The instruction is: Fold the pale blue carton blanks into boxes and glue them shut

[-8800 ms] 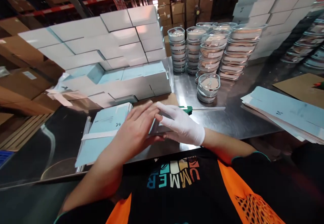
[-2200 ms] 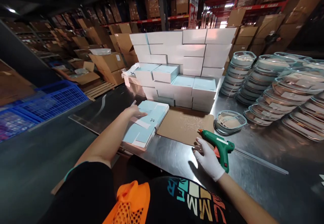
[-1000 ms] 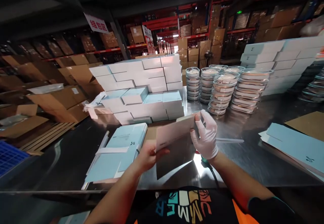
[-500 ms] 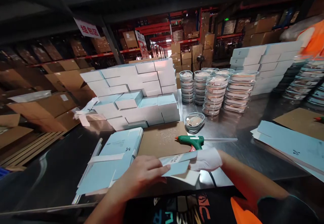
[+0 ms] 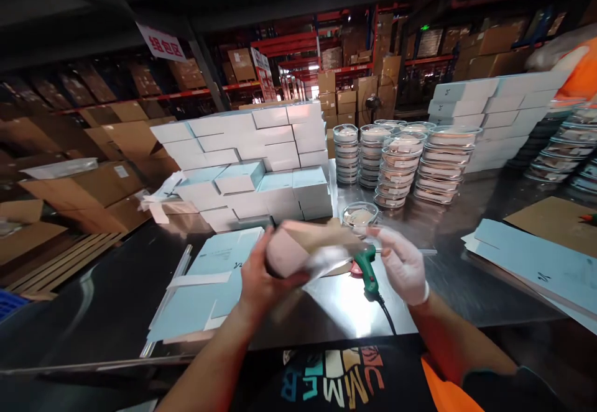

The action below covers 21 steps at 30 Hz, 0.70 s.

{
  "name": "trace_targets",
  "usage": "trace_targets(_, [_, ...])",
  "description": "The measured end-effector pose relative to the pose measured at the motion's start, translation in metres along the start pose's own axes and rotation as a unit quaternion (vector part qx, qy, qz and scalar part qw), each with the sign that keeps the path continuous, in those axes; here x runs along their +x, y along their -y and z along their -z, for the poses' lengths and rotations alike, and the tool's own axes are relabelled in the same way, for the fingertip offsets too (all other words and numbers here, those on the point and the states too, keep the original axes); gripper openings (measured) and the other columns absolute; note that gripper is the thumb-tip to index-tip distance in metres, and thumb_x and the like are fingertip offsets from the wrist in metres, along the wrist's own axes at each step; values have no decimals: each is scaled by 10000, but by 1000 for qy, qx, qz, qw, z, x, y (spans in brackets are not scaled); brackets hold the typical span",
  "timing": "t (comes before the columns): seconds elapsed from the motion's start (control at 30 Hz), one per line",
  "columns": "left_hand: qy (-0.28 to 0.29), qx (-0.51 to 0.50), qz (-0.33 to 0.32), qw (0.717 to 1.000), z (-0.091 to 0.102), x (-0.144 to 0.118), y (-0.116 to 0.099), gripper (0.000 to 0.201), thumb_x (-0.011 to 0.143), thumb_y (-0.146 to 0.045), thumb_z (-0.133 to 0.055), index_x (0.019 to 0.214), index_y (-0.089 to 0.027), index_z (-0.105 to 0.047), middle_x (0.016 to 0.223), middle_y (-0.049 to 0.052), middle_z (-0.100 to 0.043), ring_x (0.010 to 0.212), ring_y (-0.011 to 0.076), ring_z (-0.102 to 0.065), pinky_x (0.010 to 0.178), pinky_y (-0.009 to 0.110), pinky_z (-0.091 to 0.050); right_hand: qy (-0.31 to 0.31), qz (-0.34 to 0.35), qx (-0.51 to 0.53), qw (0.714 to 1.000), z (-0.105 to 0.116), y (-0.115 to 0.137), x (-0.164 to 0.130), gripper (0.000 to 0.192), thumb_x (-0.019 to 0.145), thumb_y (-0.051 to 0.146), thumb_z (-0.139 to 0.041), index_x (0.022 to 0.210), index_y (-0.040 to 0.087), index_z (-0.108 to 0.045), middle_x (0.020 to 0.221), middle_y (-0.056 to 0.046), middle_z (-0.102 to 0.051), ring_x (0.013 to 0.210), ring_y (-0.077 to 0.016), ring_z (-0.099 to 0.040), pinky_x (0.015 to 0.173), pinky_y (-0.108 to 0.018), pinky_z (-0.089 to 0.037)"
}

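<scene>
My left hand (image 5: 261, 272), bare, grips the left end of a small cardboard carton (image 5: 289, 250). The carton is raised above the table, partly opened out and smeared by motion. My right hand (image 5: 405, 266), in a white glove, is just past the carton's right end with thumb and fingers apart. Whether its fingertips touch the carton is hard to see. A green glue gun (image 5: 368, 270) lies between the carton and my right hand, partly covered. Behind it is a glass container with a clear lid (image 5: 360, 214). Flat light-blue cartons (image 5: 209, 294) lie left of my left hand.
White and blue boxes (image 5: 252, 145) form a stepped wall at the back. Stacked glass containers (image 5: 443, 163) stand right of it. More flat blue cartons (image 5: 532, 263) lie at right. Brown cardboard boxes (image 5: 84, 188) are at left. A person in orange (image 5: 578, 70) is at far right.
The flat folded carton between both hands has been lifted and opened out. My right hand has come off it, moving up and right. The glue gun has turned, its handle toward me.
</scene>
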<state>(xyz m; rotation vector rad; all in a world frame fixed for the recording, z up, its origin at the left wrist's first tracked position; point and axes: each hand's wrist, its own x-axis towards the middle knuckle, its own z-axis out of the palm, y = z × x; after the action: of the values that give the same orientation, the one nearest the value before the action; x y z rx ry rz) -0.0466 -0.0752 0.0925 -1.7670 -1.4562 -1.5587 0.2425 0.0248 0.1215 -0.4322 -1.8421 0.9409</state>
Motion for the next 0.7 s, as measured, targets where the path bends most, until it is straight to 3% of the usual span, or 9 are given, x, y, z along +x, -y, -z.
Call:
trace_targets(0.07, [-21, -92, 108, 990, -8, -7, 6, 1376, 701, -771, -949, 1784, -298, -244, 1378, 156, -699, 1108, 323, -743, 919, 424, -622, -60, -8, 40, 997, -4, 0, 2, 759, 954, 793, -726, 1492, 259, -717, 1509, -164, -728, 1429, -355, -681, 1209, -531, -571])
trace_targets(0.13, [-1, -171, 145, 975, -17, -15, 8, 1410, 718, -765, -941, 1797, -280, -173, 1371, 154, -698, 1151, 318, -742, 960, 434, -624, -20, -30, 85, 996, -17, 0, 5, 915, 872, 846, -780, 1558, 250, -673, 1595, -182, -668, 1495, -380, -627, 1252, -541, -529])
trace_targets(0.2, [15, -182, 113, 977, -22, -23, 8, 1182, 724, -739, -948, 1681, -258, -449, 1315, 145, -721, 1202, 334, -725, 1032, 466, -611, 32, -60, 135, 989, -32, 2, 8, 876, 889, 873, -734, 1504, 249, -721, 1582, -181, -678, 1479, -380, -639, 1249, -535, -525])
trace_targets(0.27, [27, -157, 61, 985, -23, -29, 8, 709, 768, -702, -933, 1276, -242, -752, 1125, 104, -751, 1140, 329, -723, 1065, 479, -597, 41, -81, 167, 982, -43, 6, 12, 801, 896, 894, -700, 1342, 237, -808, 1470, -174, -743, 1410, -382, -681, 1212, -526, -542])
trace_targets(0.33, [19, -144, 43, 988, -22, -34, 6, 504, 834, -693, -883, 1006, -234, -767, 988, 75, -730, 1054, 310, -724, 1026, 466, -605, 18, -113, 176, 978, -52, 9, 15, 722, 901, 860, -713, 1200, 213, -831, 1298, -156, -802, 1268, -373, -739, 1129, -514, -585])
trace_targets(0.47, [-57, -182, 76, 979, -23, -46, 0, 758, 873, -704, -845, 1438, -241, -639, 1426, 173, -667, 1333, 351, -679, 1021, 442, -605, -107, -151, 105, 977, -71, 9, 23, 389, 886, 465, -748, 1168, 198, -772, 1117, -92, -806, 1047, -294, -752, 979, -434, -628])
trace_targets(0.53, [-59, -184, 74, 978, -24, -52, -1, 829, 907, -626, -852, 1586, -280, -527, 1536, 178, -608, 1405, 336, -643, 1076, 435, -583, -148, -113, 84, 979, -79, 8, 26, 471, 830, 300, -691, 1293, 216, -720, 1245, -93, -790, 1125, -271, -742, 1029, -410, -615])
trace_targets(0.63, [-23, -150, 35, 988, -21, -56, 3, 657, 922, -548, -863, 1481, -297, -625, 1377, 120, -685, 1360, 317, -652, 1119, 448, -559, -116, -54, 98, 987, -75, 5, 31, 677, 869, 231, -614, 1543, 261, -564, 1468, -109, -727, 1266, -245, -724, 1113, -407, -590])
trace_targets(0.7, [-18, -138, 29, 990, -16, -52, 6, 540, 905, -579, -870, 1319, -277, -699, 1219, 84, -708, 1291, 310, -668, 1104, 452, -560, -78, -41, 44, 995, -60, -3, 35, 617, 971, 297, -580, 1584, 250, -535, 1525, -132, -700, 1329, -259, -705, 1137, -423, -579])
